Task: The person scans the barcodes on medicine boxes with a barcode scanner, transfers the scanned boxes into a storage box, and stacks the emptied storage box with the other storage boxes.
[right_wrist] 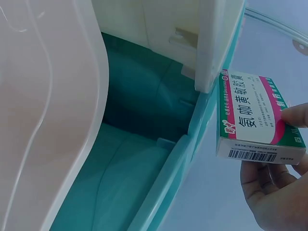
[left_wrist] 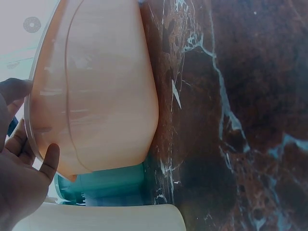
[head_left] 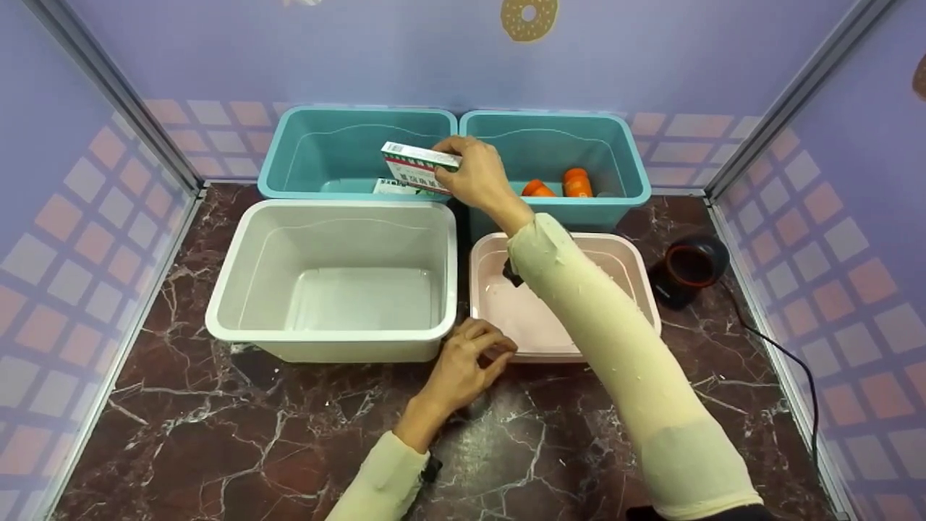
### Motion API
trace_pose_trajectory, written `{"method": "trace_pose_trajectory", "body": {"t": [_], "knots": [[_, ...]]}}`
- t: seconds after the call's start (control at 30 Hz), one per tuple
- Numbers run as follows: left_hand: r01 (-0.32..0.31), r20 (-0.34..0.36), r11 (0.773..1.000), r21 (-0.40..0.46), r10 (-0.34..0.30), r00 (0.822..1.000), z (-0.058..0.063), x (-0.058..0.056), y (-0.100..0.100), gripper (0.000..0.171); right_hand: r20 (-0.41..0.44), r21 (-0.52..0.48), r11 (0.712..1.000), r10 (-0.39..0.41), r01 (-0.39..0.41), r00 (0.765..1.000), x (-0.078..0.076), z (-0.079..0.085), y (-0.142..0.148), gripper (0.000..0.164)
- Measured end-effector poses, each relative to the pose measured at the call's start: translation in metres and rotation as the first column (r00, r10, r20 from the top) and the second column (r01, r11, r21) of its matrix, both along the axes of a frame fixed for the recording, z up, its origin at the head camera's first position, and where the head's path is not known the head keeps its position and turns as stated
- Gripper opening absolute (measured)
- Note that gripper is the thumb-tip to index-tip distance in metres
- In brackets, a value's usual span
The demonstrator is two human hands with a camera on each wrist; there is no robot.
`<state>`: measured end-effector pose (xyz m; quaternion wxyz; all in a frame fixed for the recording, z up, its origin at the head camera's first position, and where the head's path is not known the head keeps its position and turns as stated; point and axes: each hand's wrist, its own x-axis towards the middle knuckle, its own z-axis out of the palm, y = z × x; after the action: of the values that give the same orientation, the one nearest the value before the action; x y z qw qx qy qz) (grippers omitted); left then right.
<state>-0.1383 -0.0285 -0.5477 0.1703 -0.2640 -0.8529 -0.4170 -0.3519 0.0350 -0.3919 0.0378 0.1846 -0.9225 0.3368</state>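
Note:
My right hand (head_left: 477,170) pinches a medicine box (head_left: 419,165) by one end, thumb on one face, fingers on the other. In the right wrist view the medicine box (right_wrist: 252,113) shows green and pink bands, Chinese lettering and a barcode on its side. It is held tilted over the left teal bin (head_left: 362,113), where another small box (head_left: 394,187) lies partly hidden. My left hand (head_left: 463,362) rests with loosely bent fingers at the front left corner of the pink basin (head_left: 564,356). In the left wrist view its fingers (left_wrist: 50,161) touch the pink basin's rim and outer wall.
A white bin (head_left: 333,336) stands in front of the left teal bin. Orange bottles (head_left: 577,183) lie in the right teal bin (head_left: 636,163). At the right, a black device (head_left: 691,268) trails a cable (head_left: 788,354) along the marbled tabletop (head_left: 239,434). Patterned walls enclose three sides.

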Motion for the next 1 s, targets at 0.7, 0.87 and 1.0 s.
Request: {"method": "trace_pose_trajectory", "body": {"t": [0.7,0.87,1.0], "knots": [[0.015,0.021,1.000,0.015,-0.015,1.000,0.0019,0.0011,-0.0002,0.007,0.014,-0.073,0.997,0.021,-0.020,1.000,-0.0013,-0.0039,-0.0076,0.033],[0.018,0.021,1.000,0.022,-0.018,1.000,0.0012,0.0005,-0.0004,0.006,0.019,-0.083,0.996,0.038,-0.037,0.999,-0.0014,-0.0039,-0.0076,0.034],[0.018,0.017,1.000,0.024,-0.018,1.000,0.0007,0.0002,-0.0007,0.006,0.026,-0.087,0.995,0.048,-0.046,0.998,-0.0013,-0.0052,-0.0064,0.034]]}}
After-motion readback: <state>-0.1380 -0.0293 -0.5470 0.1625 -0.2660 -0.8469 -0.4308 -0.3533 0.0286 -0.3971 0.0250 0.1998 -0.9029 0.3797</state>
